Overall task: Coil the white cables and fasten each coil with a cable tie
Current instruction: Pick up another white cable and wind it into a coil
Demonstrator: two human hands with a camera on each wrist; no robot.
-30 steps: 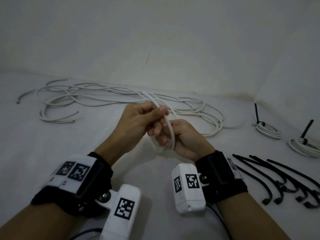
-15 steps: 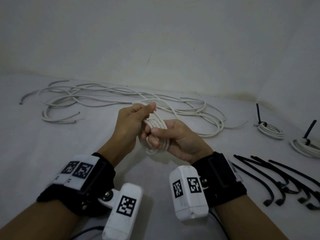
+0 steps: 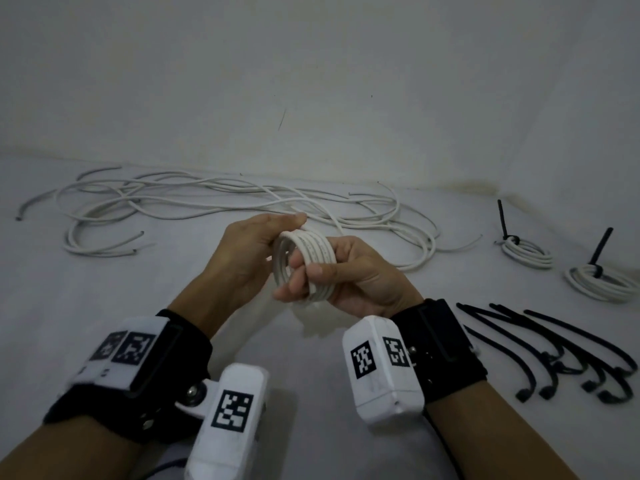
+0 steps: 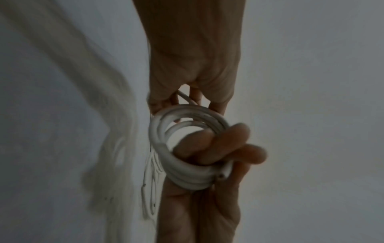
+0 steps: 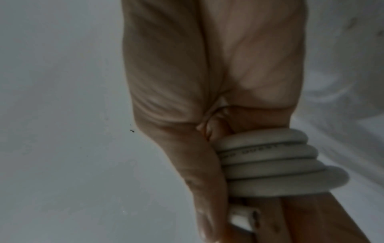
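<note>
Holding small tight coil of white round cable (image 3: 304, 268) off bench: right hand (image 3: 349, 278) curled through loops, left hand (image 3: 249, 251) pinching top. Risk: stiff coil springing open if either grip eases while reaching right for black plastic cable ties (image 3: 554, 348).

A small white coil (image 3: 304, 268) of several turns is held upright above the table, loose white cables (image 3: 221, 206) sprawl behind it, two tied coils (image 3: 526, 252) lie far right, black cable ties (image 3: 554, 348) beside them.
</note>
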